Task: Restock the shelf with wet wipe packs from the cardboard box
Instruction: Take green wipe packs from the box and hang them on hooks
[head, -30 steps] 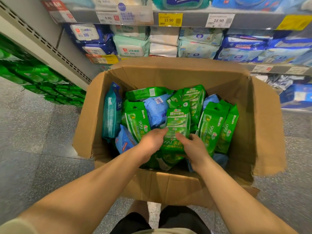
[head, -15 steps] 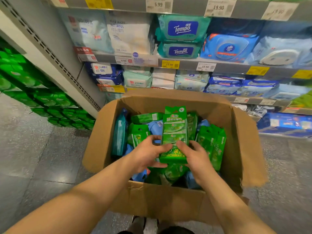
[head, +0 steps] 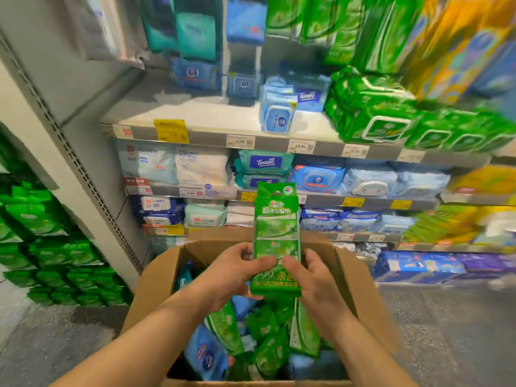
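Observation:
A tall green wet wipe pack (head: 277, 227) stands upright above the open cardboard box (head: 156, 277). My left hand (head: 231, 270) grips its lower left side and my right hand (head: 312, 275) grips its lower right side, thumbs on the front. Inside the box lie several more green packs (head: 269, 347) and blue packs (head: 205, 356), jumbled. The shelf (head: 268, 141) rises behind the box, with a bare stretch (head: 195, 110) at the left of its upper tier. Large green lidded packs (head: 371, 113) fill that tier's right side.
Lower tiers hold white, teal and blue wipe packs (head: 262, 163) with price tags (head: 301, 146) on the rails. Stacked green packs (head: 53, 252) fill a display at the left. A grey shelf upright (head: 69, 152) stands between them. Grey tiled floor (head: 55, 339) surrounds the box.
Both hands have lifted the green pack out of the box and up in front of the shelves. The camera has tilted upward, showing higher tiers.

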